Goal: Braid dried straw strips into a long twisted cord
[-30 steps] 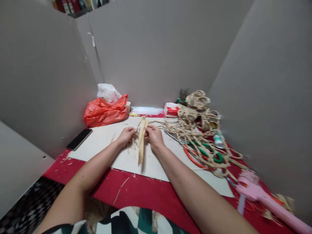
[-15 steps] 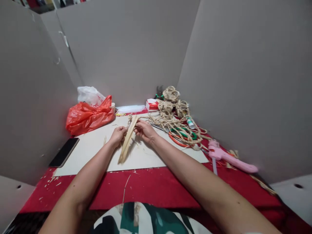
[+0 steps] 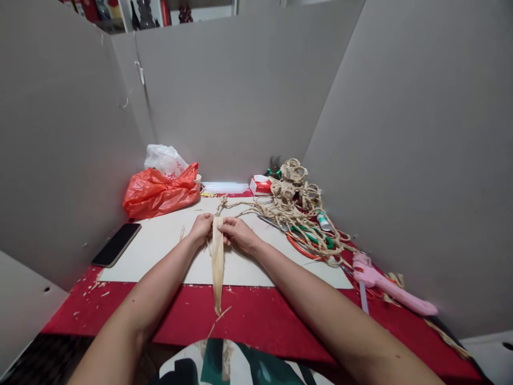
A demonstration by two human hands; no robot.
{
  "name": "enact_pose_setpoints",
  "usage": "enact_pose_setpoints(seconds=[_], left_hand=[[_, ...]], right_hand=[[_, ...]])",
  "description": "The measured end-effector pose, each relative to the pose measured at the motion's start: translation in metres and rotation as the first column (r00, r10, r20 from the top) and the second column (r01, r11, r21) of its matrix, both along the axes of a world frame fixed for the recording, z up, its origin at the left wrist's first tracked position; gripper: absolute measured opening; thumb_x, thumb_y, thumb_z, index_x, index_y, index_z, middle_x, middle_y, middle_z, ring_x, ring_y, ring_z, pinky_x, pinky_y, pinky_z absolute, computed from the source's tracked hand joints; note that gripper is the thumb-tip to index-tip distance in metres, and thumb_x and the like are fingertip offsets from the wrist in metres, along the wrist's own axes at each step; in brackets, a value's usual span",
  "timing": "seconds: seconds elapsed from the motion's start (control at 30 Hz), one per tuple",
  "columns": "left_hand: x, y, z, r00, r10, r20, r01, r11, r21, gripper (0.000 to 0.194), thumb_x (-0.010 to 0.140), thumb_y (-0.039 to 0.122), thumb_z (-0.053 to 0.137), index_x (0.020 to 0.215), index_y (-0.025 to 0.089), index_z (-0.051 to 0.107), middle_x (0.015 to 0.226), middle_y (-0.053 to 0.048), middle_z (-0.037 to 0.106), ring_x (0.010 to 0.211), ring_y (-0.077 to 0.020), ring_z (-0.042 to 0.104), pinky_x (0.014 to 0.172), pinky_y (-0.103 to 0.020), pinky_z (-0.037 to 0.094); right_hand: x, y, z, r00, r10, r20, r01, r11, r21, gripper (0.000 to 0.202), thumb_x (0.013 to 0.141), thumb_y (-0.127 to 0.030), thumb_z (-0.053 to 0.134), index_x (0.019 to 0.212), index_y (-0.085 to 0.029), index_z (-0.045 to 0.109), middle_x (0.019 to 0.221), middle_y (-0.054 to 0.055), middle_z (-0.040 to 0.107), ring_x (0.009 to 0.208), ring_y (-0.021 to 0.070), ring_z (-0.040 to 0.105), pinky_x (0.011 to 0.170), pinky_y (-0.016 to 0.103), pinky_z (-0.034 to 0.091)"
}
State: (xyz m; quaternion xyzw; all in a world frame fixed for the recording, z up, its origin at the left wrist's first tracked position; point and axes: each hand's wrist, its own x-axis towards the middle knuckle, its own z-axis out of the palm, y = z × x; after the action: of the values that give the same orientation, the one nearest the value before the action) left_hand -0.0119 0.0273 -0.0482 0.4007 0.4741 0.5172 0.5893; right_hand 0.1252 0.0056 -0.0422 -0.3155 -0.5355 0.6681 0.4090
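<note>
A pale, flat strip of dried husk hangs down toward me, its narrow tip reaching past the front edge of the white board. My right hand pinches its upper end between thumb and fingers. On the other side, my left hand is closed at the strip's top left edge; what its fingers grip is partly hidden, though thin fibres stick out below them. Just beyond the hands lies the knotted end of a braided rope, which runs right to a large heap of rope.
Orange-handled scissors and a green-handled tool lie under the rope. A pink glue gun rests at right, a phone at left. Red and white plastic bags stand behind, near clear sticks. Grey panels enclose the table.
The husk strip has swung from a slant to hanging nearly straight toward me, its broad face now showing. My right hand has taken its upper end. The camera view has shifted.
</note>
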Motion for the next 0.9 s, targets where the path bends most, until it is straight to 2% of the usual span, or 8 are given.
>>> enact_pose_setpoints(seconds=[0.1,0.2,0.3,0.43,0.53,0.7,0.83,0.9], left_hand=[[0.0,0.001,-0.001,1.0,0.011,-0.012,-0.01,0.999,0.046,0.018,0.064,0.025,0.065,0.062,0.016,0.049,0.045,0.005,0.049,0.034,-0.0072,0.04,0.039,-0.02,0.025],[0.0,0.003,-0.002,1.0,0.008,-0.01,-0.007,0.998,0.067,0.021,0.063,0.026,0.065,0.058,0.016,0.048,0.045,0.005,0.048,0.037,-0.0073,0.042,0.043,-0.021,0.031],[0.0,0.004,-0.002,1.0,0.002,-0.017,-0.001,0.998,0.068,0.022,0.064,0.026,0.066,0.056,0.016,0.048,0.044,0.005,0.047,0.038,-0.0068,0.041,0.044,-0.021,0.031],[-0.001,0.006,-0.001,1.0,-0.001,-0.031,0.003,0.998,0.06,0.019,0.065,0.025,0.064,0.056,0.015,0.05,0.045,0.004,0.05,0.04,-0.0077,0.044,0.046,-0.021,0.033],[-0.002,0.007,-0.001,0.999,-0.012,-0.036,0.014,0.999,0.051,0.015,0.064,0.022,0.063,0.058,0.015,0.052,0.047,0.003,0.052,0.04,-0.0086,0.045,0.046,-0.022,0.035],[-0.005,0.007,0.0,0.999,-0.03,-0.042,0.031,0.999,0.027,0.014,0.064,0.022,0.063,0.059,0.015,0.053,0.045,0.004,0.049,0.036,-0.007,0.04,0.041,-0.021,0.027],[-0.006,0.007,0.001,0.998,-0.035,-0.058,0.036,0.999,0.011,0.015,0.064,0.022,0.064,0.058,0.015,0.052,0.042,0.005,0.046,0.033,-0.0057,0.035,0.037,-0.02,0.019],[-0.006,0.008,0.001,0.997,-0.046,-0.065,0.046,0.999,-0.003,0.015,0.064,0.023,0.064,0.059,0.015,0.051,0.041,0.005,0.045,0.031,-0.0059,0.034,0.036,-0.021,0.017]], right_hand=[[0.005,0.0,0.004,0.986,0.165,-0.019,-0.166,0.985,-0.051,0.027,0.066,-0.033,0.072,0.079,-0.011,0.061,0.056,0.0,0.061,0.038,0.006,0.049,0.034,0.015,0.036],[0.014,0.002,0.007,0.939,0.342,-0.015,-0.342,0.937,-0.073,0.033,0.067,-0.038,0.071,0.08,-0.009,0.063,0.057,0.002,0.062,0.039,0.0074,0.051,0.035,0.017,0.038],[0.018,0.003,0.005,0.929,0.359,0.092,-0.355,0.933,-0.06,0.034,0.068,-0.04,0.07,0.078,-0.009,0.063,0.051,0.002,0.059,0.039,0.0083,0.05,0.036,0.017,0.037],[0.012,-0.001,0.005,0.967,0.2,0.157,-0.199,0.98,-0.024,0.029,0.068,-0.04,0.069,0.069,-0.014,0.056,0.043,-0.005,0.048,0.034,0.0059,0.039,0.036,0.018,0.03],[0.007,-0.005,0.009,0.976,0.003,0.219,-0.023,0.996,0.091,0.027,0.064,-0.034,0.067,0.061,-0.016,0.049,0.045,-0.007,0.042,0.038,0.0049,0.035,0.039,0.018,0.024],[0.005,-0.002,0.009,0.919,-0.279,0.28,0.195,0.936,0.294,0.021,0.061,-0.029,0.062,0.059,-0.017,0.046,0.053,-0.006,0.045,0.049,0.0067,0.038,0.047,0.02,0.029],[0.003,0.003,0.003,0.865,-0.406,0.295,0.297,0.888,0.351,0.021,0.061,-0.027,0.058,0.055,-0.019,0.04,0.05,-0.006,0.042,0.048,0.0073,0.037,0.046,0.02,0.027],[0.001,0.004,0.002,0.859,-0.432,0.274,0.341,0.884,0.32,0.019,0.06,-0.025,0.059,0.06,-0.019,0.041,0.049,-0.007,0.043,0.046,0.0075,0.037,0.045,0.02,0.028]])
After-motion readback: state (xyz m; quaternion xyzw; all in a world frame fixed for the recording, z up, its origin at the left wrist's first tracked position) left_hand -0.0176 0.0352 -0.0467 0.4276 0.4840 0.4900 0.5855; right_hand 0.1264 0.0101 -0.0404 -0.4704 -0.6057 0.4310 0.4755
